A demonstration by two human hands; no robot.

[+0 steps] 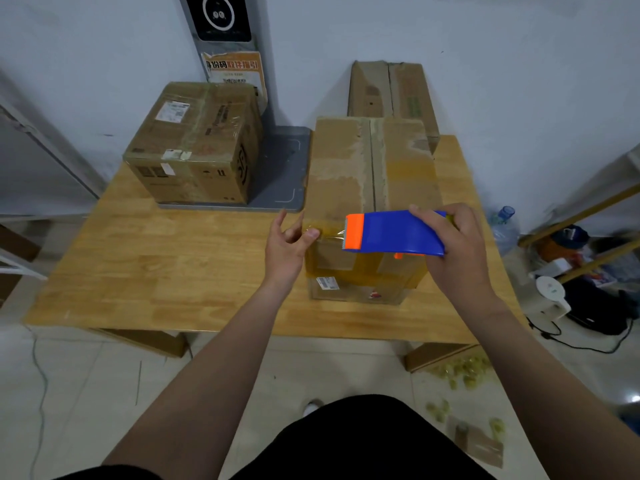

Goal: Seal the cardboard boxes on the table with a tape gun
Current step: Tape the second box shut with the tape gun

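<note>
Right hand (453,244) gripping gun (398,233), tape (332,233) taut; left hand (285,247) loose-fingered, thumb pinning tape on box (339,188). Probably best keeping gun low.

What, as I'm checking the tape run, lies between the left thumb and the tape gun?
A short stretch of clear tape, over the cardboard box's near top edge, shown in the head view.

1. Tape gun (394,235): blue body, orange toothed cutter end pointing left. Held level in the right hand (457,251) over the near box's front top edge.
2. Tape strip (332,233): clear, stretched from the cutter to that box's front-left corner.
3. Near box (367,174): brown, flaps closed, centre seam untaped.
4. Left box (197,140): taped shut, labelled, well apart.
5. Rear box (398,91): just behind the near box.
</note>
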